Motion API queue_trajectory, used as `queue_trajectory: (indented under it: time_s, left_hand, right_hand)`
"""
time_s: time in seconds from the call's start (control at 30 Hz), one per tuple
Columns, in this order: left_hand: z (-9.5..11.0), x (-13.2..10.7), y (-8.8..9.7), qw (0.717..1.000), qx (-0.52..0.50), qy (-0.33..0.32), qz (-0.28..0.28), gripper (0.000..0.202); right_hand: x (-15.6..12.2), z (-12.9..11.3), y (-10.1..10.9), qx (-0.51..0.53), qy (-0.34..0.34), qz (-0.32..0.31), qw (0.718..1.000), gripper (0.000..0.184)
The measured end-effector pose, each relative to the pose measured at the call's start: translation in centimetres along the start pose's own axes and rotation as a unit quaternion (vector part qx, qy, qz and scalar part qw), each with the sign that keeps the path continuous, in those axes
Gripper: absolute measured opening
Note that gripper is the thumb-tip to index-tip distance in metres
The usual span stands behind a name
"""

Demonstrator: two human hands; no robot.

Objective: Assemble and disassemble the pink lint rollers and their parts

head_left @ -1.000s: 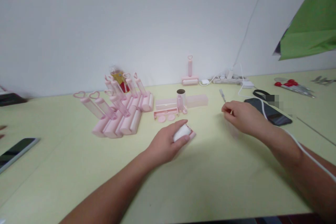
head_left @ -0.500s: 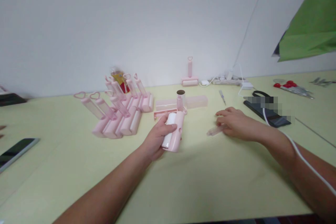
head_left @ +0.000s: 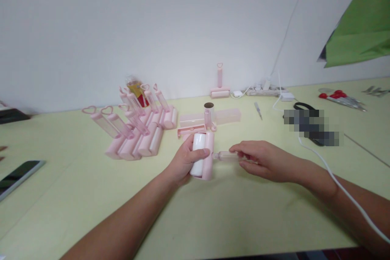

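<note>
My left hand [head_left: 185, 160] is closed around a pink lint roller head [head_left: 207, 162] with a white roll [head_left: 198, 156] in it. From the right, my right hand [head_left: 263, 160] grips a clear pinkish handle [head_left: 225, 156] between thumb and fingers. The handle points left, and its tip is at the side of the roller head; I cannot tell whether it has entered the hole. Beyond my left hand lie an open pink frame piece [head_left: 191, 131], a cardboard-cored roll [head_left: 209, 107] standing on end, and another clear handle [head_left: 208, 118].
Several assembled pink lint rollers [head_left: 149, 146] stand to the left, and one more [head_left: 219, 89] at the wall. Clear pink covers [head_left: 228, 116] lie behind my hands. A screwdriver [head_left: 258, 110], power strip [head_left: 265, 91], red-handled tools [head_left: 341, 95] and a phone [head_left: 20, 176] are around. A white cable [head_left: 323, 158] crosses my right forearm.
My right hand has lifted the handle off the table and brought it left to the roller head. My left hand has turned the roller head slightly, more upright in view.
</note>
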State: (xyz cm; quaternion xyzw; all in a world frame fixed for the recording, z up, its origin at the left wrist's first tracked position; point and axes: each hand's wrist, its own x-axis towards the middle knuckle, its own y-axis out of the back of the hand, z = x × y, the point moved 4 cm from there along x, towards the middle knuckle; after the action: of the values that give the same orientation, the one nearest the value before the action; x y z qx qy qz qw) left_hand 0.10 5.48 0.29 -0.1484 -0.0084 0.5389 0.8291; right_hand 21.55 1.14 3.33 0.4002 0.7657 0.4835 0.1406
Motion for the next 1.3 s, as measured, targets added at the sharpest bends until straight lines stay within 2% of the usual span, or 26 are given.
queue_trajectory:
  time_s: [0.3,0.47,0.6,1.0,1.3]
  left_hand:
    - [-0.2,0.0,-0.2,1.0,-0.001,0.011,0.005,0.06]
    - [-0.2,-0.1,-0.3,1.0,0.001,0.002,-0.008,0.062]
    - [-0.1,-0.3,-0.5,1.0,0.004,0.0,-0.018,0.064]
    - [-0.2,-0.5,-0.6,0.997,0.072,-0.026,-0.019,0.068]
    - [0.2,-0.5,-0.4,0.989,0.134,-0.056,-0.018,0.067]
  right_hand:
    - [0.1,-0.3,-0.1,0.037,-0.019,-0.032,0.999,0.036]
    - [0.1,-0.1,-0.5,0.086,-0.04,-0.063,0.993,0.04]
    - [0.1,0.0,-0.8,0.109,-0.045,-0.062,0.991,0.039]
    - [0.2,-1.3,-0.6,0.096,-0.047,-0.104,0.989,0.03]
    - [0.1,-1.2,-1.4,0.048,-0.079,-0.097,0.991,0.033]
